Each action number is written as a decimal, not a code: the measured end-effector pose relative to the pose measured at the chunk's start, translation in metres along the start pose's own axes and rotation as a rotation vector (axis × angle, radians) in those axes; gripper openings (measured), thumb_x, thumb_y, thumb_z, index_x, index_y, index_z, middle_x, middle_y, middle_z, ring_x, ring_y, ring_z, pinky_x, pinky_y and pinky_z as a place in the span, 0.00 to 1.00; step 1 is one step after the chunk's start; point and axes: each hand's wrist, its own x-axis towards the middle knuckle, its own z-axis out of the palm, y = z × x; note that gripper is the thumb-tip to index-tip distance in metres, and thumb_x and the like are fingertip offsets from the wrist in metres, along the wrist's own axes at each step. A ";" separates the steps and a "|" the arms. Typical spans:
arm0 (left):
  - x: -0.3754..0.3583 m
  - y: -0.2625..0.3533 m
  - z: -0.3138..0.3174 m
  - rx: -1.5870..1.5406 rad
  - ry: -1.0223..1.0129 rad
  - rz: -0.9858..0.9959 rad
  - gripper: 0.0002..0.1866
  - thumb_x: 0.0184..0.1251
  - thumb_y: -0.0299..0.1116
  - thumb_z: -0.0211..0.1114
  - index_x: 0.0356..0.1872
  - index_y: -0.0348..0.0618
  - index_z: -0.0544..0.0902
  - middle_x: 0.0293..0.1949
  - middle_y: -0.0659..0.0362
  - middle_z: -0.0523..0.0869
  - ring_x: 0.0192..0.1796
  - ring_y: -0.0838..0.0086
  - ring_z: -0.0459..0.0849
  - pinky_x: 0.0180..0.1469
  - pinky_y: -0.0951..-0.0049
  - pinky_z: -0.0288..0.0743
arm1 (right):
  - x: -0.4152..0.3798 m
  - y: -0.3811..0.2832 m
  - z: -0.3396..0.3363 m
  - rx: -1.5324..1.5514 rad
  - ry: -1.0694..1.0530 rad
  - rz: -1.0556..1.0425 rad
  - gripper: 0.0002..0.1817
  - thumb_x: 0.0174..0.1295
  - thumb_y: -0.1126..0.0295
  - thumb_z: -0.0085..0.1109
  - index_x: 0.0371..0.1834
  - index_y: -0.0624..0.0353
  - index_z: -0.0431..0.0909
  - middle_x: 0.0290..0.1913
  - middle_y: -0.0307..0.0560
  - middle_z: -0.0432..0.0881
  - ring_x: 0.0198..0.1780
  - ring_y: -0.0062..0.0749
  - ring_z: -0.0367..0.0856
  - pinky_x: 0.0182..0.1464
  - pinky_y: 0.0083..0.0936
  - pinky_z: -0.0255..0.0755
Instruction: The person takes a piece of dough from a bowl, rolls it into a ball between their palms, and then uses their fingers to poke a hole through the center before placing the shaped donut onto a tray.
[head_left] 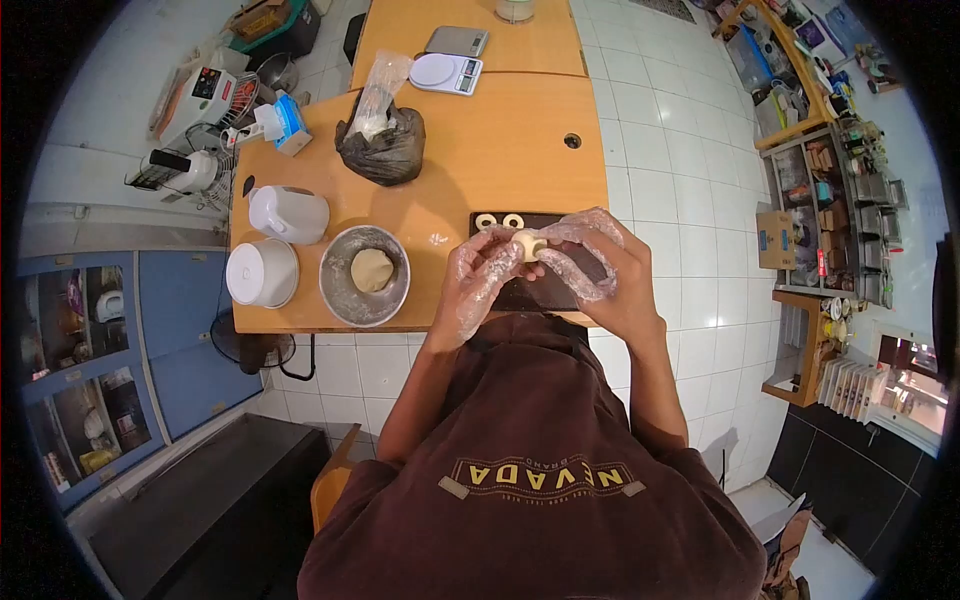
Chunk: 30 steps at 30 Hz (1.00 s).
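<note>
Between the fingertips of both hands is a small pale piece of dough (529, 243), pinched above a dark tray (530, 296). My left hand (483, 281) grips it from the left, fingers curled. From the right, my right hand (598, 252) closes thumb and fingers on it. Thin, clear-looking gloves dusted white seem to cover both hands. Two dough rings (478, 220) with dark centres lie on the tray's far edge; my hands hide much of the tray. A metal bowl (338, 302) left of my hands holds a larger dough lump (371, 270).
Left of the bowl are two white tubs (258, 274). Farther back on the wooden table (510, 140) stand a black plastic bag (385, 150), a white scale (440, 72) and a blue box (292, 122). Shelves (850, 200) line the right wall.
</note>
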 end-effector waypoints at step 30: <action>0.004 0.004 0.012 -0.096 -0.057 0.254 0.22 0.68 0.11 0.65 0.61 0.38 0.80 0.68 0.46 0.81 0.70 0.56 0.82 0.72 0.59 0.78 | 0.001 -0.011 0.025 -0.029 0.257 -0.063 0.16 0.52 0.82 0.77 0.45 0.65 0.88 0.44 0.54 0.88 0.45 0.47 0.88 0.48 0.36 0.82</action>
